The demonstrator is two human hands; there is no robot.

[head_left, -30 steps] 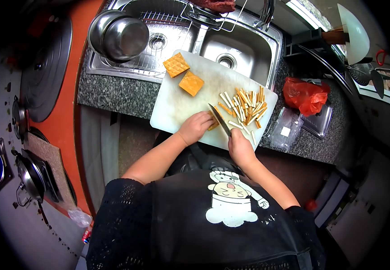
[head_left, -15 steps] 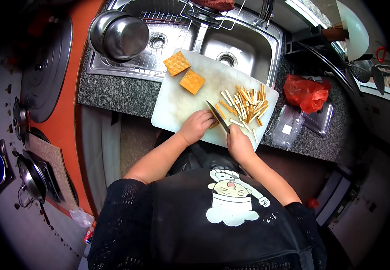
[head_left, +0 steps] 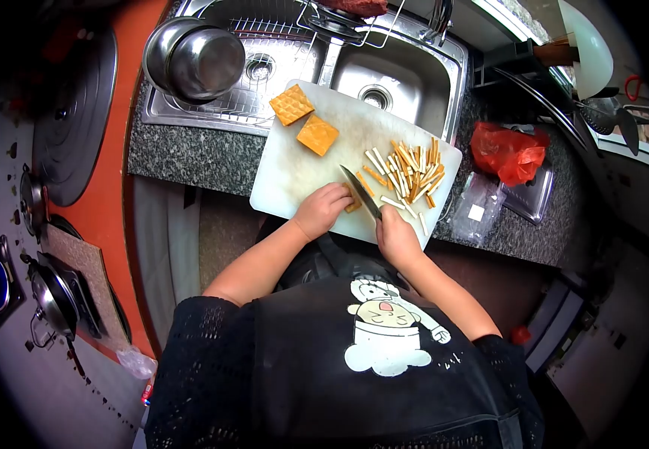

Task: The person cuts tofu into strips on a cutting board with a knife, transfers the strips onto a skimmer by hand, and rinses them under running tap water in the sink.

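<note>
My right hand (head_left: 399, 238) is closed round the handle of a dark-bladed kitchen knife (head_left: 360, 191), its tip pointing away from me and to the left. Just left of the blade, the bent fingers of my left hand (head_left: 320, 212) press on a small piece of orange-brown dried tofu (head_left: 353, 199), which they partly cover. Two whole squares of dried tofu (head_left: 317, 135) lie farther back on the white cutting board (head_left: 279, 179). To the right of the knife is a loose heap of tofu strips (head_left: 415, 170), brown outside and pale inside.
Behind the board is a double steel sink (head_left: 373, 67) with metal bowls (head_left: 216, 63) at its left. A red plastic bag (head_left: 507, 153) and a clear wrapper (head_left: 476, 209) lie on the granite counter (head_left: 182, 153) to the right. The board overhangs the counter's front edge.
The view has shifted very slightly. My left fingertips sit a little farther from the blade, showing more of the tofu piece. Both hands keep their hold.
</note>
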